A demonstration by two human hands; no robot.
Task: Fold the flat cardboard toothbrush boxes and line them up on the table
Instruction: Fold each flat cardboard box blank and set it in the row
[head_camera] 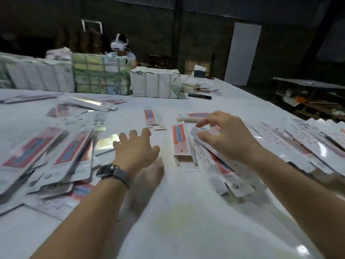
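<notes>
Your right hand (226,136), at 3 o'clock on the white surface (186,212), pinches the far end of a flat box blank (212,156) atop the right-hand stack (298,139). Your left hand (136,149) hovers spread and empty at centre. A folded box (181,142) lies between the hands; two more folded boxes (152,116) sit toward 12 o'clock. Lift only the top blank, likely slippery, so separate it with your thumb. Bring your left hand to its near end before squaring it open. More blanks (56,152) lie at 9 o'clock.
</notes>
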